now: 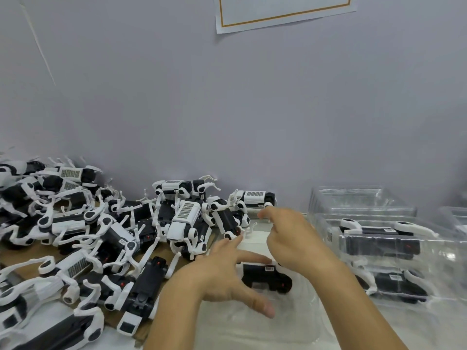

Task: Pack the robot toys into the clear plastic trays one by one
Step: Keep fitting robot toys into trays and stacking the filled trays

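Observation:
A black and white robot toy (265, 275) lies on its back in a clear plastic tray (255, 324) in front of me. My left hand (227, 276) hovers over the toy's left side with fingers spread and straight, fingertips near its top edge. Just above the toy's right end is my right hand (290, 238), fingers loosely bent and holding nothing that I can see. A big pile of robot toys (106, 236) covers the table on the left.
Stacked clear trays holding packed robot toys (379, 238) stand on the right, with empty clear trays (353, 198) behind them against the grey wall. Brown cardboard (22, 258) lies under the pile. A paper sheet (283, 11) hangs on the wall.

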`<state>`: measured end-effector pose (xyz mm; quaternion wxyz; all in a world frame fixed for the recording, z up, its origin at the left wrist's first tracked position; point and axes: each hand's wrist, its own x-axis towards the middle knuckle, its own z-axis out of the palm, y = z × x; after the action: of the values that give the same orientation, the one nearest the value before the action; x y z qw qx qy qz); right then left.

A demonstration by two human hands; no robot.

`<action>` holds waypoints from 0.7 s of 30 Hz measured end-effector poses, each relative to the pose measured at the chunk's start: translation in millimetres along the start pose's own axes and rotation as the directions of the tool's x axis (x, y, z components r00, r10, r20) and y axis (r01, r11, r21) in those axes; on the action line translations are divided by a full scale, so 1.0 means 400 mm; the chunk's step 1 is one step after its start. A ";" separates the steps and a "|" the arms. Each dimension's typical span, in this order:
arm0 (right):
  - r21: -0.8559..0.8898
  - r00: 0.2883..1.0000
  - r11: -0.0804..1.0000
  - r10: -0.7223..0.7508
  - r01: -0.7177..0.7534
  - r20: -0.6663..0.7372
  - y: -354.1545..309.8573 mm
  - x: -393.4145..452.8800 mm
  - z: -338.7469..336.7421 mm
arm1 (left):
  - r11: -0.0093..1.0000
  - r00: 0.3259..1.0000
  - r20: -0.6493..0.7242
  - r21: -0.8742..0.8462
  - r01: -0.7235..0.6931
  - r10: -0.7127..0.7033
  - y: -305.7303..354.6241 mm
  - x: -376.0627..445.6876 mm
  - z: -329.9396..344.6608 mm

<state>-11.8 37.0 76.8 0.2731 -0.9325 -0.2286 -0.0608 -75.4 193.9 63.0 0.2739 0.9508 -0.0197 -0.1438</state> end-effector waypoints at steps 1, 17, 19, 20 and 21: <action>0.010 1.000 1.000 -0.006 0.006 -0.002 0.000 -0.001 0.001 | 1.000 1.000 0.021 0.018 0.013 -0.014 0.009 -0.005 0.000; 0.072 0.995 0.996 -0.052 0.058 -0.090 0.000 0.000 0.018 | 0.987 0.964 -0.265 0.159 0.034 0.009 0.022 0.034 0.049; 0.073 0.994 0.995 -0.056 0.063 -0.092 0.001 0.000 0.019 | 0.987 0.957 -0.291 0.155 0.033 0.014 0.019 0.038 0.052; 0.077 0.994 0.995 -0.058 0.065 -0.095 0.001 0.000 0.019 | 0.988 0.954 -0.299 0.154 0.031 0.017 0.018 0.040 0.053; 0.087 0.993 0.994 -0.058 0.067 -0.102 0.000 0.001 0.017 | 0.987 0.952 -0.306 0.157 0.027 0.023 0.017 0.041 0.053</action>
<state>-11.6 40.6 70.9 0.3240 -0.9074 -0.2464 -0.1050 -65.3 175.3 45.3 0.1967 0.9803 0.0126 0.0073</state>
